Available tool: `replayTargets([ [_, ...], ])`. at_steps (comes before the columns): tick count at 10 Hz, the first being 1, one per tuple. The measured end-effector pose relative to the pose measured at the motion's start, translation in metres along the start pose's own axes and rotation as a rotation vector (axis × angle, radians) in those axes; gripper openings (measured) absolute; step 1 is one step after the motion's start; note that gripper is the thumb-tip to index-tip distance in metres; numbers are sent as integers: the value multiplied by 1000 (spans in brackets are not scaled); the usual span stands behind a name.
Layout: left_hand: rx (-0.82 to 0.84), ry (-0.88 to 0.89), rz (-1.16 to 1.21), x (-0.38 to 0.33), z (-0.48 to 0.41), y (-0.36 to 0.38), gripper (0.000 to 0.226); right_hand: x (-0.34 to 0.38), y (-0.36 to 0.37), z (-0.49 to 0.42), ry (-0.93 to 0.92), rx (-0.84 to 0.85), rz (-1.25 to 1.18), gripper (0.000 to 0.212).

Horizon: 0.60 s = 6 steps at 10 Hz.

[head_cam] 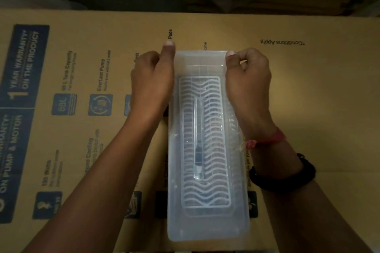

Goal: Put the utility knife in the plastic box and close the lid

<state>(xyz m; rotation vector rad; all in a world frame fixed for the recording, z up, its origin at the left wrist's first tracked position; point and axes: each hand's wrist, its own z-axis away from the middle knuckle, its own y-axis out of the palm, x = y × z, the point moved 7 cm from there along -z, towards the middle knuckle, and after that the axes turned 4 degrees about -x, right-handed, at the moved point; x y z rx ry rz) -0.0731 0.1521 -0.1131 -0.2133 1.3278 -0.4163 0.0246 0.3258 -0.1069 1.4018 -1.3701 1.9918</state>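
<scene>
Head view: I see a long translucent rectangular plastic box point(207, 146) lying lengthwise on a flattened brown printed cardboard sheet point(308, 92). Its clear lid point(200, 58) sits on top. Through the lid I make out a white wavy-ribbed grid insert point(213, 191) and, along the centre line, the slim utility knife point(198, 146), inside the box. My left hand point(152, 82) pinches the far left corner of the lid, thumb on top. My right hand point(248, 80) is curled closed, gripping the far right corner. A red thread point(267, 139) and black band point(287, 176) circle the right wrist.
</scene>
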Motion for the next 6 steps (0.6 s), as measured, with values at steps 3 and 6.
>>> replayTargets([
  [3, -67, 123, -81, 0, -7, 15, 47, -3, 0, 2, -15, -25, 7, 28],
  [6, -91, 111, -59, -11, -2, 8, 42, 13, -4, 5, -37, -52, 19, 22],
])
